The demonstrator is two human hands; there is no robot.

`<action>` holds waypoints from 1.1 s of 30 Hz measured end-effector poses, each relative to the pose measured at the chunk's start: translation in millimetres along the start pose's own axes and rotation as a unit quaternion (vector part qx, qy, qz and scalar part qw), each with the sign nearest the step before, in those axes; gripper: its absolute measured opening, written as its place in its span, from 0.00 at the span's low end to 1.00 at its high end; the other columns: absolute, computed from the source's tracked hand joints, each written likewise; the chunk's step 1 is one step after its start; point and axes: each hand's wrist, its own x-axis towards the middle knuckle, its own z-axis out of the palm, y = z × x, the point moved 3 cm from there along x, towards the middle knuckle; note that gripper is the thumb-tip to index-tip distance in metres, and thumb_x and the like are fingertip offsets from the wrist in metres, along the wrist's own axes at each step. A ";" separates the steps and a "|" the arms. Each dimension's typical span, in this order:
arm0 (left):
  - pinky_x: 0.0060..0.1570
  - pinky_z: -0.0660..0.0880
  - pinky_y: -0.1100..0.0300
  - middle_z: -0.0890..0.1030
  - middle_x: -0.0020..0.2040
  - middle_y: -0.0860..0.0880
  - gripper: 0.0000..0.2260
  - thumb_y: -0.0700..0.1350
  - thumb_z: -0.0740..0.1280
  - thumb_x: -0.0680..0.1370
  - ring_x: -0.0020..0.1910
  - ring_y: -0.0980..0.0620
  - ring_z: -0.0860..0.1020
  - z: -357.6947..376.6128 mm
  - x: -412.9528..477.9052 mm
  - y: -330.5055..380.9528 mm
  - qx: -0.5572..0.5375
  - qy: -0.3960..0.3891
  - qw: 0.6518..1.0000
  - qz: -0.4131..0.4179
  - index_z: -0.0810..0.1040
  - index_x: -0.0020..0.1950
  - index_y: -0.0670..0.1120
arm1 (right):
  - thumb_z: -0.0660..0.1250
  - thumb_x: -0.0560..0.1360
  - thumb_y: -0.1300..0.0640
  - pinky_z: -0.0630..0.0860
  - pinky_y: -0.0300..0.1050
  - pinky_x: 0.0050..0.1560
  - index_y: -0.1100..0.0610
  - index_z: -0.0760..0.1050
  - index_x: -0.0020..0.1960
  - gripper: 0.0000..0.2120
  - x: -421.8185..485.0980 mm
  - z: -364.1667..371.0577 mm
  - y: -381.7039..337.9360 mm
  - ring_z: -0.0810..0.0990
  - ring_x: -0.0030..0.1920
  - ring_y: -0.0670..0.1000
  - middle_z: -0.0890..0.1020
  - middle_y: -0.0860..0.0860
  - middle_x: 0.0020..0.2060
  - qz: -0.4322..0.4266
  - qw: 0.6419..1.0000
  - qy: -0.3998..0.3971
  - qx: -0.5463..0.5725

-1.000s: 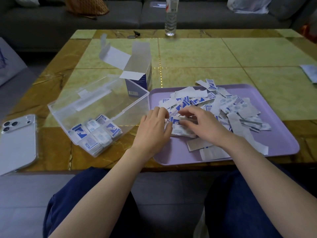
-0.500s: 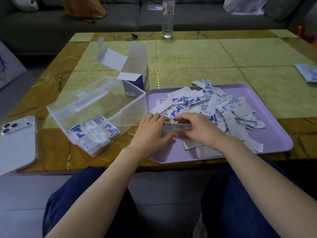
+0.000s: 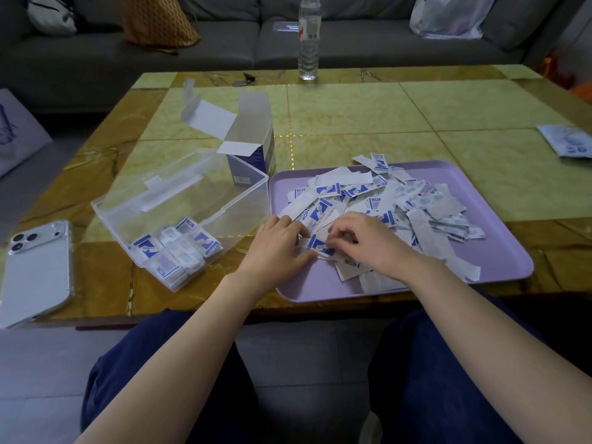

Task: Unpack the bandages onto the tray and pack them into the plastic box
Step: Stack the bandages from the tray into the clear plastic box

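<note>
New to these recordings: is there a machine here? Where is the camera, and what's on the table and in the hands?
No machine: a person's bare arms, filmed by one head-worn camera looking down. The left hand and right hand pinch a few wrapped bandages from the heap on the lilac tray. Left of it, a clear plastic box holds stacked bandages; an open carton stands behind. A phone and a water bottle also sit on the table.

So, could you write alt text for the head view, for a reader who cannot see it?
The left hand and right hand pinch wrapped bandages from a pile on a lilac tray; left of it, a clear plastic box holds a few stacks.
</note>
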 end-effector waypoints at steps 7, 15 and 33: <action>0.53 0.62 0.62 0.72 0.59 0.49 0.18 0.58 0.65 0.75 0.56 0.52 0.65 0.7 3.4 -0.3 0.017 -0.028 0.999 -0.009 0.71 0.58 0.48 | 0.78 0.64 0.57 0.72 0.41 0.53 0.54 0.72 0.59 0.26 -1.2 5.9 1.1 0.74 0.51 0.47 0.76 0.47 0.48 0.091 0.994 -0.034 0.053; 0.50 0.62 0.57 0.72 0.47 0.52 0.10 0.47 0.66 0.76 0.51 0.49 0.67 -8.1 -3.1 9.9 -0.041 0.015 0.999 0.024 0.68 0.55 0.47 | 0.72 0.70 0.57 0.69 0.43 0.39 0.53 0.79 0.44 0.04 -0.4 2.2 -2.6 0.75 0.42 0.49 0.76 0.47 0.39 0.021 0.999 0.015 -0.023; 0.54 0.59 0.56 0.70 0.58 0.46 0.09 0.45 0.52 0.81 0.55 0.47 0.66 9.8 -5.5 9.5 0.117 0.039 0.992 0.018 0.65 0.59 0.45 | 0.62 0.72 0.71 0.68 0.40 0.60 0.58 0.73 0.59 0.17 1.5 23.6 -3.9 0.74 0.58 0.53 0.78 0.54 0.55 -0.026 0.995 0.091 0.044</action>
